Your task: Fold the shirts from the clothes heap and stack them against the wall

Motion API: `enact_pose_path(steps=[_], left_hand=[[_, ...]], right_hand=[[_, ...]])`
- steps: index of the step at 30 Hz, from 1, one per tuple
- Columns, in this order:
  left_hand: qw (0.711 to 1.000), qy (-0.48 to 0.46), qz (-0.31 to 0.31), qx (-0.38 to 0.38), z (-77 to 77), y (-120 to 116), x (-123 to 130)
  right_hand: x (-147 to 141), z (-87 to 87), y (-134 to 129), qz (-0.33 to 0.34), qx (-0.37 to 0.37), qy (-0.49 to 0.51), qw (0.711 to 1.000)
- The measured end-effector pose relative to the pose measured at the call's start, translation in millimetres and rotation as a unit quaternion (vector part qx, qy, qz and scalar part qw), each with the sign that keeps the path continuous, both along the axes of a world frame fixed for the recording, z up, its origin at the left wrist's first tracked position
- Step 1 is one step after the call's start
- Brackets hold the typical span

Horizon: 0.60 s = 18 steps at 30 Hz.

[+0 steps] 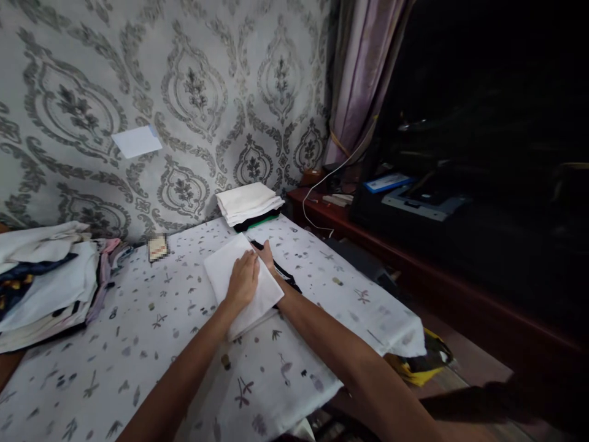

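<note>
A folded white cloth (265, 298), possibly a garment, lies at an angle on the patterned bed sheet (184, 307). My left hand (243, 279) presses on top of it with the fingers laid out flat. At its right edge is my right hand (267, 255), thumb raised and apart; the other fingers are partly hidden by the cloth. A black item with white trim (289, 280) lies beside my right wrist, partly covered by it. Beyond my hands, against the wall, sits a neat stack of folded clothes (248, 202), white on top with black and green below.
A larger pile of clothes (50, 282) lies at the left. Near the wall is a small blurred card or packet (158, 248). A dark red cabinet (340, 224) stands right of the bed with a white cable (306, 205). A yellow-and-black bag (421, 362) lies on the floor.
</note>
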<state>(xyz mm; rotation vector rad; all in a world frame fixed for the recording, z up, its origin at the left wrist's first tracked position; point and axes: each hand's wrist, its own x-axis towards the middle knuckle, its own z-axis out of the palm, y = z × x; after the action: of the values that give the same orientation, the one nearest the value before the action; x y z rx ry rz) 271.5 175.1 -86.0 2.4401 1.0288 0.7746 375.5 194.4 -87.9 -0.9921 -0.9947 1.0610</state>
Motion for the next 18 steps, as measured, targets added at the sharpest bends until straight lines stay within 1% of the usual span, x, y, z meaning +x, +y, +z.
enact_pose_path(steps=[2, 5, 8, 11, 14, 16, 18], left_hand=[[1.000, 0.008, -0.003, -0.009, -0.7, 0, 14], [1.000, 0.011, -0.012, -0.014, -4.6, 0, 27], [1.000, 0.002, -0.017, -0.011, -7.7, 0, 35], [1.000, 0.000, -0.023, -0.016, -7.5, 0, 42], [0.999, 0.002, -0.024, -0.029, -7.1, -1, 49], [0.999, 0.001, -0.021, -0.029, -8.2, -3, 51], [1.000, 0.003, -0.018, -0.022, -10.4, -7, 52]], right_hand=[[13, -3.1, -2, 0.005, -0.028, 0.073, 0.997], [27, -6.7, -4, -0.007, -0.080, 0.199, 0.977], [36, -6.9, -5, -0.013, -0.100, 0.255, 0.962], [44, -4.3, -5, -0.003, -0.103, 0.272, 0.957], [53, -1.7, -7, -0.007, -0.119, 0.267, 0.956], [60, -0.8, -8, -0.012, -0.134, 0.249, 0.959], [67, 0.0, -9, -0.019, -0.134, 0.204, 0.970]])
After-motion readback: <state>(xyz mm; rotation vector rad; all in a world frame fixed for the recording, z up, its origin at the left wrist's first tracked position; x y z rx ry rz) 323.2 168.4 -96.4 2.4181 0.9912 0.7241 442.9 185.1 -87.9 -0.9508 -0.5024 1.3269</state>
